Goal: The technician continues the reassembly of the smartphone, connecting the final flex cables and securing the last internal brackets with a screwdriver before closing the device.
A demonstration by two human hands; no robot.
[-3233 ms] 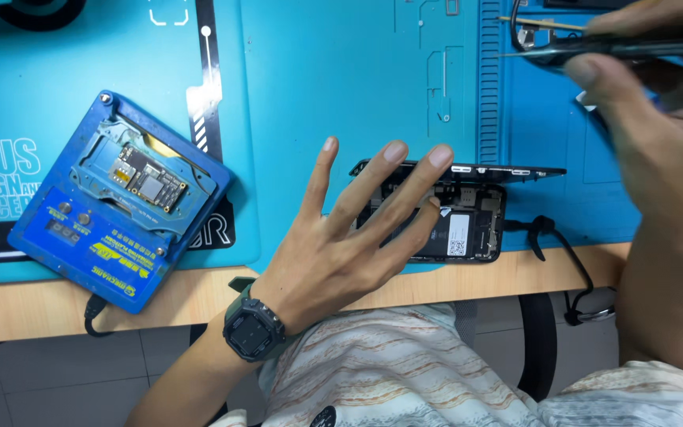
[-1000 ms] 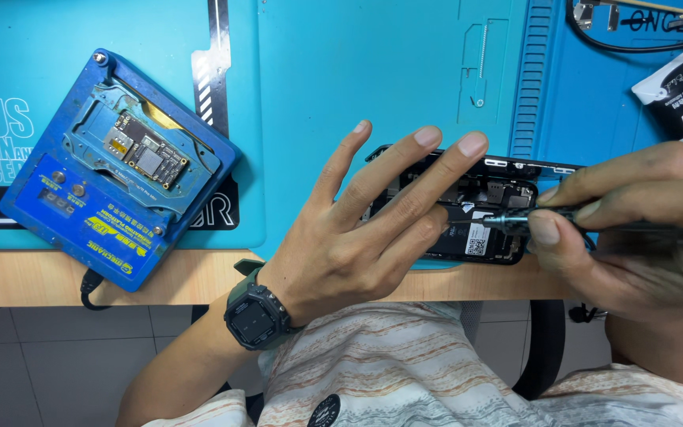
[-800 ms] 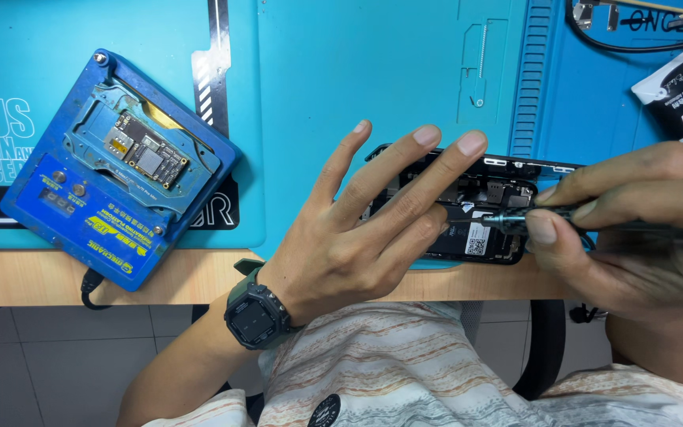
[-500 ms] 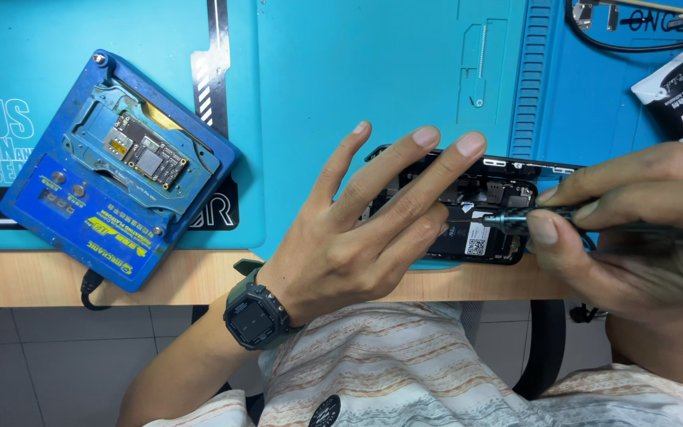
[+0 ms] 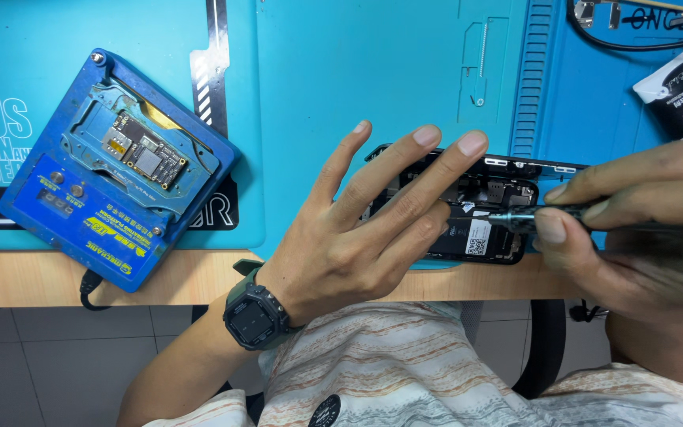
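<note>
An opened black phone [image 5: 484,217] lies near the front edge of the blue work mat [image 5: 373,87], its insides facing up. My left hand [image 5: 357,229] rests flat on the phone's left part, fingers spread, a dark watch on the wrist. My right hand [image 5: 634,229] grips a thin dark screwdriver [image 5: 515,219] held level, its tip over the phone's inner parts near a white label.
A blue fixture [image 5: 116,170] holding a circuit board sits at the left, overhanging the wooden table edge [image 5: 41,277]. A white and black tube [image 5: 677,87] and black cables [image 5: 618,32] lie at the top right. A chair base shows under the table.
Three seconds ago my right hand was raised at the upper right with the tool; it has come down to the phone. Over the last second nothing moved visibly.
</note>
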